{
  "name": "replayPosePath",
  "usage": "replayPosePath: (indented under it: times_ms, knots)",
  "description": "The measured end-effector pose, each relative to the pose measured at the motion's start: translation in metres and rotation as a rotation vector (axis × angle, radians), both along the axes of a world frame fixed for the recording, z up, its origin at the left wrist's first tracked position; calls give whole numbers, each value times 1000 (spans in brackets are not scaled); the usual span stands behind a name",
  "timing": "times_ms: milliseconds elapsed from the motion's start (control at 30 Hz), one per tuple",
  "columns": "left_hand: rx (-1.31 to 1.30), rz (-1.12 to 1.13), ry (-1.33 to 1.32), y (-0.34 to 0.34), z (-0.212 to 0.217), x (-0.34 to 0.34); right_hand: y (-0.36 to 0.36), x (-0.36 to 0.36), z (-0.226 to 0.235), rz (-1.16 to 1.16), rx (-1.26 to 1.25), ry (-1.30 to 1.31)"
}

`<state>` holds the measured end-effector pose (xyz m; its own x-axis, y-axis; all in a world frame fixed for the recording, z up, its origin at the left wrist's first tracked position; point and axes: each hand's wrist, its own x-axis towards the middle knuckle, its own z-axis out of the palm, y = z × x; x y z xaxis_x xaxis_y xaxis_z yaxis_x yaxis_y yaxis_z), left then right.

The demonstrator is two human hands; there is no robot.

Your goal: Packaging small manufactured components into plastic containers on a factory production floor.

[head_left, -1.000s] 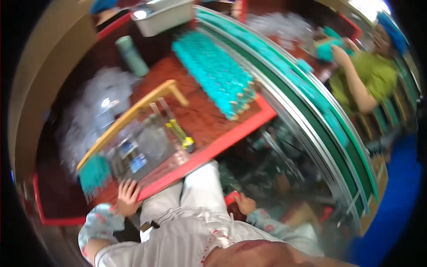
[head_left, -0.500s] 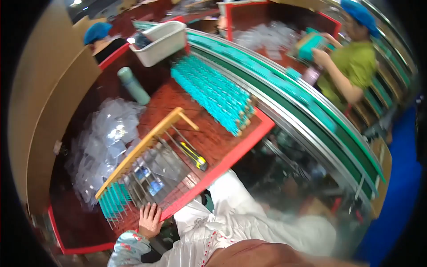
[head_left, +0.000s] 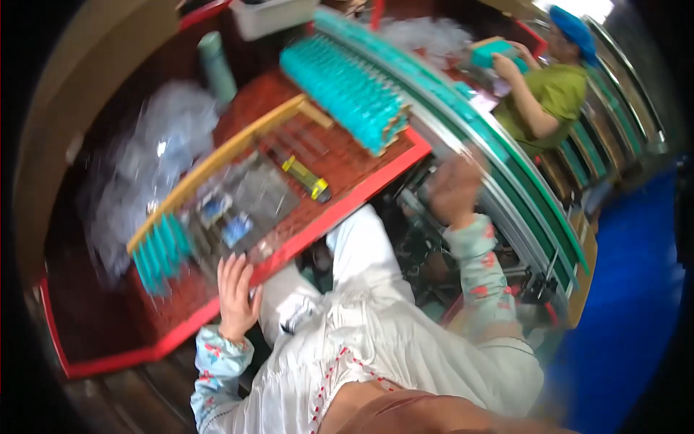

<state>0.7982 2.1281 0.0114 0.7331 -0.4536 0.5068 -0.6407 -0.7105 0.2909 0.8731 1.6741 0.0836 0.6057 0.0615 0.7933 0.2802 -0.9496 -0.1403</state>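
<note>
My left hand point(head_left: 237, 291) sits lower left of centre, fingers spread flat, gripping nothing, palm on the red front edge of the table point(head_left: 376, 177). Just above it, upper left, lies a pile of clear plastic bags w/ small blue items point(head_left: 242, 206), and left of those a row of teal boxes point(head_left: 160, 249) on end against a yellow wooden rail point(head_left: 217, 159). A yellow-and-black cutter point(head_left: 307, 177) lies mid-table, apart from the bags.

My right hand point(head_left: 454, 189) is up at centre right, blurred, off the table edge near the green conveyor point(head_left: 506, 173); can't tell if it's wide or closed, nothing seen in it.

A big block of teal boxes point(head_left: 347, 90) fills the table's upper corner. Open room: bare brown strip betw. cutter and that block. Upper right, a co-worker in a green shirt point(head_left: 553, 94) holds a teal box point(head_left: 495, 52).
</note>
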Motion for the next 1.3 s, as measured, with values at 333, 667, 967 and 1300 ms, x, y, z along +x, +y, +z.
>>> replayPosePath:
  times_ms: [333, 667, 967, 1300]
  knots:
    - [-317, 817, -418, 120, 81, -40, 164, 90, -87, 292, 59, 573]
    - [-796, 525, 206, 174, 48, 18, 106, 88, -135, 313, 701, 776]
    - [-1013, 591, 301, 161, 43, 49, 121, 192, 8, 681, 1037, 984]
    - [-889, 513, 248, 131, 52, 39, 112, 205, -19, 438, 307, 639]
